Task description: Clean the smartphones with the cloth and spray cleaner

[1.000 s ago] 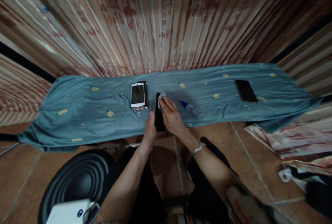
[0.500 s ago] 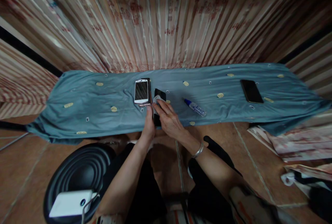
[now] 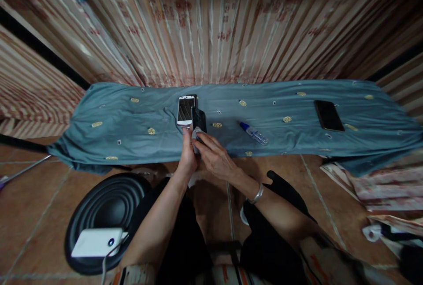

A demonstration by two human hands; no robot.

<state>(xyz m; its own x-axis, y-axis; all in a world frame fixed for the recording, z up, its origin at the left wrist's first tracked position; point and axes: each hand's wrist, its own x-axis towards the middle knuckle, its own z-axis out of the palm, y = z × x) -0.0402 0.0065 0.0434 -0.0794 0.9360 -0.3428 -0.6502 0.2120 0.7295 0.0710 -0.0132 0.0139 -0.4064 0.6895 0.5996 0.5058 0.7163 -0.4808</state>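
My left hand [image 3: 187, 155] is closed around the lower part of a dark phone [image 3: 200, 120], which is held up off the cloth and tilted onto its edge. Fingers of my right hand [image 3: 216, 155] press a small pale grey wiping cloth [image 3: 197, 133] against the phone's lower side. Just behind the held phone, a white phone [image 3: 185, 111] with a dark screen lies on top of at least one darker phone, partly hidden. To the right, a clear bottle with a blue cap [image 3: 254, 134] lies on its side.
A blue-green cloth [image 3: 158, 148] covers the narrow table. Another black phone [image 3: 329, 116] lies at its right. Below left, a white power bank [image 3: 95, 243] with a cable rests on a round black stool [image 3: 82, 214]. A pleated curtain [image 3: 205, 25] hangs behind the table.
The dark phone has turned in my left hand, from screen facing up to standing on its edge. My right hand with the wiping cloth has shifted towards its lower side. The view has shifted slightly.
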